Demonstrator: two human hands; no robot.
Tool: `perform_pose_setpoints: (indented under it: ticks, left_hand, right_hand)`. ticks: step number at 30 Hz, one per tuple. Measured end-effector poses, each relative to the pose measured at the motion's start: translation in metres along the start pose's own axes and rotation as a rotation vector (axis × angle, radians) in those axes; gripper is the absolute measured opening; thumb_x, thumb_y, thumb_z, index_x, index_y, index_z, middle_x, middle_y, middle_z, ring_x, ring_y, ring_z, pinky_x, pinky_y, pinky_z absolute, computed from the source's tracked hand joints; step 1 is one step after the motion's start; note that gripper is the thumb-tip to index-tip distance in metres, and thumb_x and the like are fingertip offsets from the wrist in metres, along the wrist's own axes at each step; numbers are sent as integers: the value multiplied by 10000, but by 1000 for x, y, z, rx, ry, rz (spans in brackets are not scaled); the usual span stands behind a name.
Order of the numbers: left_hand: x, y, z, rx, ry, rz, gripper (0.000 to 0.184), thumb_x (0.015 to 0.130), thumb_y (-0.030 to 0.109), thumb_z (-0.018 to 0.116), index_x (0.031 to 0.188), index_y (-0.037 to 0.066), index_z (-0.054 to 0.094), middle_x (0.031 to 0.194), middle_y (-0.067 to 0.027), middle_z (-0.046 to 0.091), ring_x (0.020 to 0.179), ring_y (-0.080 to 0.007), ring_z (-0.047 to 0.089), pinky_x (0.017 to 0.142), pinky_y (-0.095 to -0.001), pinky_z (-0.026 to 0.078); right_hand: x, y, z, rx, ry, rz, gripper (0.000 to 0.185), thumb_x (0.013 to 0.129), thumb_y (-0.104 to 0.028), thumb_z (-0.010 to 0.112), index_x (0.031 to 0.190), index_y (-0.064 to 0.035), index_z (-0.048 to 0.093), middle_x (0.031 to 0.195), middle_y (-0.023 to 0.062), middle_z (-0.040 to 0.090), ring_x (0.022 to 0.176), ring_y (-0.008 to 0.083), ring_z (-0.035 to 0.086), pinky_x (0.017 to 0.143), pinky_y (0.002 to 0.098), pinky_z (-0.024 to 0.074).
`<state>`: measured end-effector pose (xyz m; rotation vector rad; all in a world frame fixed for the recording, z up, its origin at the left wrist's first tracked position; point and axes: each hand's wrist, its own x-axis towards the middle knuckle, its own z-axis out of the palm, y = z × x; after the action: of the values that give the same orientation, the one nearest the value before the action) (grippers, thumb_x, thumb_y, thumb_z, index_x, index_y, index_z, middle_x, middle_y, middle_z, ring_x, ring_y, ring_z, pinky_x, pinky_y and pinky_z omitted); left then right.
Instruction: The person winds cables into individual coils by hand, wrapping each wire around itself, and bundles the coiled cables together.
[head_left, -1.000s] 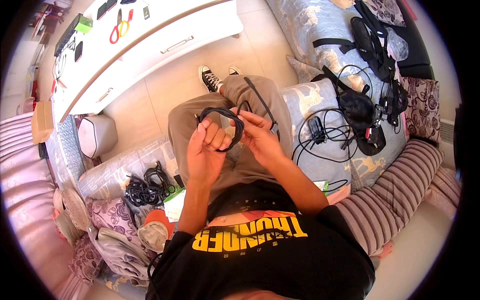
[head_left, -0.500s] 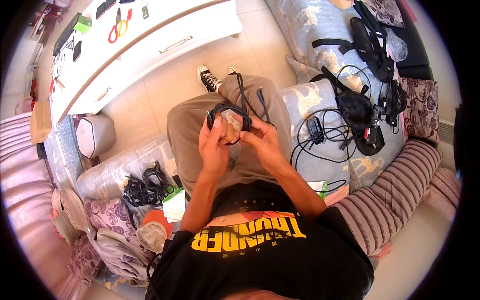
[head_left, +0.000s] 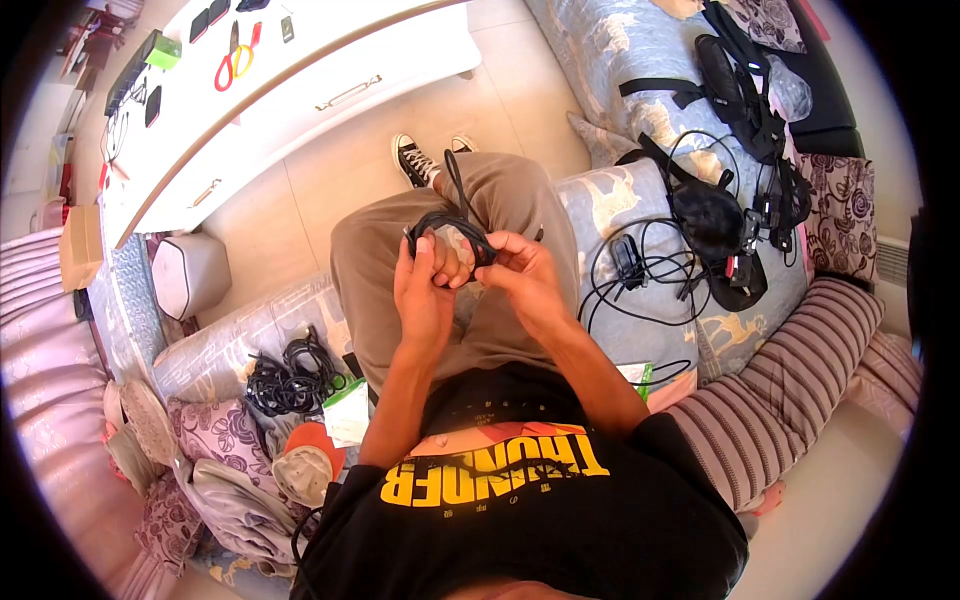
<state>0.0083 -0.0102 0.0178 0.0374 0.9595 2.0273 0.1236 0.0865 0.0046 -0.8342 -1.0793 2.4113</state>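
Note:
A black cable (head_left: 481, 250) is wound in a small coil above my lap. My left hand (head_left: 430, 275) is closed on the coil, fingers curled inside it and thumb upright. Against the coil's right side, my right hand (head_left: 522, 275) pinches the strands between thumb and fingers. One loop of the cable stands up from the coil over my knees. A small dark cable tip (head_left: 540, 233) shows just beyond my right hand; how it joins the coil is partly hidden.
Loose black cables with an adapter (head_left: 628, 260) lie on the sofa at right, near a black bag (head_left: 735, 90). A bundle of cables (head_left: 295, 377) rests at left beside a white-and-green packet (head_left: 347, 412). Scissors (head_left: 233, 65) lie on the white table (head_left: 300, 75) ahead.
The upright cable loop has shifted left and tilted. The free cable end that stuck up beyond my right hand has dropped lower. Both hands stay on the coil.

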Motion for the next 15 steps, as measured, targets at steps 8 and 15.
perform_pose_setpoints:
  ticks: [8, 15]
  left_hand:
    - [-4, 13, -3, 157, 3, -29, 298, 1124, 276, 487, 1226, 7, 565, 796, 14, 453, 642, -76, 383, 608, -255, 372]
    - [-7, 18, -7, 130, 41, -144, 253, 1132, 279, 470, 1120, 41, 553, 800, -3, 493, 628, -85, 391, 590, -260, 381]
  right_hand:
    - [2, -17, 6, -225, -161, -115, 194, 823, 119, 663, 982, 11, 696, 984, 21, 677, 898, 96, 647, 744, 244, 538]
    - [3, -9, -3, -326, -158, -149, 135, 852, 94, 673, 959, 15, 689, 978, 25, 669, 916, 97, 640, 725, 245, 531]
